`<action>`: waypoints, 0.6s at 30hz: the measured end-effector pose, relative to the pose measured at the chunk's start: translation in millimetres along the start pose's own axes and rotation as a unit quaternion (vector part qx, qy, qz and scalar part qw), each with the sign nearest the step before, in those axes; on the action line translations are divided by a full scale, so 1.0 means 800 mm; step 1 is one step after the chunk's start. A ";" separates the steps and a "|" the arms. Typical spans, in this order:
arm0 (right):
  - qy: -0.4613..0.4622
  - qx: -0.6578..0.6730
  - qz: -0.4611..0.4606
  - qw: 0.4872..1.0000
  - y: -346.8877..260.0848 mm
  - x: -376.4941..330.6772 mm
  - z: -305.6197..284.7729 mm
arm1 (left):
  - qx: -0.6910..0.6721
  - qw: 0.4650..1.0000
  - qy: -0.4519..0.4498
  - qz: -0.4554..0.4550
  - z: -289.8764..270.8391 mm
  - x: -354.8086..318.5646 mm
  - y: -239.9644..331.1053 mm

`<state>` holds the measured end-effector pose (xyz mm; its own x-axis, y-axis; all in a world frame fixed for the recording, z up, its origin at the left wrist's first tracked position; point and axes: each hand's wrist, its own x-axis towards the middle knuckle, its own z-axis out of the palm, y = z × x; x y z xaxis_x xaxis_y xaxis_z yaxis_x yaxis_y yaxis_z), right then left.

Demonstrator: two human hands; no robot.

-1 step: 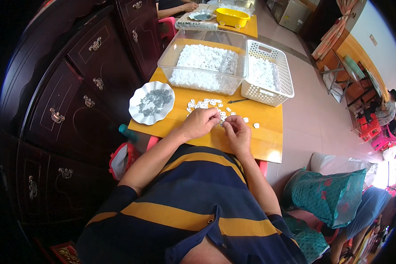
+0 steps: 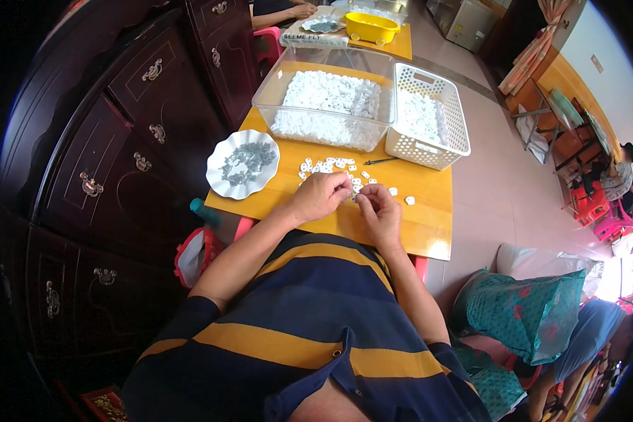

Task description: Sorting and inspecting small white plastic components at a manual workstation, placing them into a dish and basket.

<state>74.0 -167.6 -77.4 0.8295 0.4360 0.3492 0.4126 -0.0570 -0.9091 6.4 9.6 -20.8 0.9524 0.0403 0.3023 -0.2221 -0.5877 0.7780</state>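
Over the near part of the wooden table [image 2: 422,228], my left hand [image 2: 321,196] and my right hand [image 2: 381,216] face each other, fingertips close together. Both are closed in a pinch. What they hold, if anything, is too small and covered to make out. Just beyond the fingers lies a scatter of small white plastic pieces [image 2: 340,162], many with dark holes. One white piece [image 2: 409,200] rests apart, right of my right hand. To the left of my left hand is a white wavy-rimmed plate [image 2: 218,156] bearing small grey, translucent bits [image 2: 250,162].
A clear plastic bin [image 2: 264,98] of white pieces stands behind the scatter, beside a white perforated basket [image 2: 418,150] of similar ones. A thin black tool [image 2: 380,161] lies before them. Dark drawers [image 2: 119,148] flank the left. A yellow tub [image 2: 371,28] and another person's hands [image 2: 304,11] are farther off.
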 end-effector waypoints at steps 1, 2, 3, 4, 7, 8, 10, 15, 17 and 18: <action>0.000 0.000 0.000 1.000 -0.001 0.000 0.000 | 0.002 1.000 -0.003 -0.001 0.000 0.000 0.000; 0.004 -0.034 -0.025 0.999 -0.002 0.001 -0.001 | 0.002 1.000 -0.003 -0.001 0.001 0.000 -0.001; 0.007 -0.068 -0.050 0.996 -0.004 0.001 -0.001 | 0.003 1.000 -0.001 0.006 0.001 0.000 -0.002; 0.007 -0.068 -0.050 0.996 -0.007 0.001 -0.001 | 0.005 1.000 0.002 0.013 0.002 0.000 -0.003; 0.005 -0.106 -0.081 0.991 -0.012 0.001 -0.002 | 0.016 1.000 -0.001 0.018 0.003 0.000 -0.005; 0.009 -0.093 -0.071 0.993 -0.011 0.000 -0.002 | 0.015 1.000 -0.001 0.019 0.005 0.000 -0.006; 0.014 -0.080 -0.060 0.995 -0.010 0.000 -0.001 | -0.002 1.000 0.009 0.018 0.010 0.000 -0.005; -0.003 -0.055 -0.009 0.998 -0.016 0.003 -0.006 | -0.021 1.000 0.013 -0.007 0.013 -0.001 -0.009; -0.002 -0.001 0.024 1.000 -0.005 0.007 -0.009 | -0.044 0.999 0.012 -0.021 0.012 0.000 -0.008; -0.001 0.052 0.055 0.997 0.000 0.009 -0.012 | -0.070 0.997 0.016 -0.030 0.012 0.001 -0.007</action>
<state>83.7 -172.9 -73.0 0.8667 0.4347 0.2447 0.2769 -0.0114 -0.9608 10.3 5.7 -30.3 0.9580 0.0999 0.2688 -0.1937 -0.4658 0.8634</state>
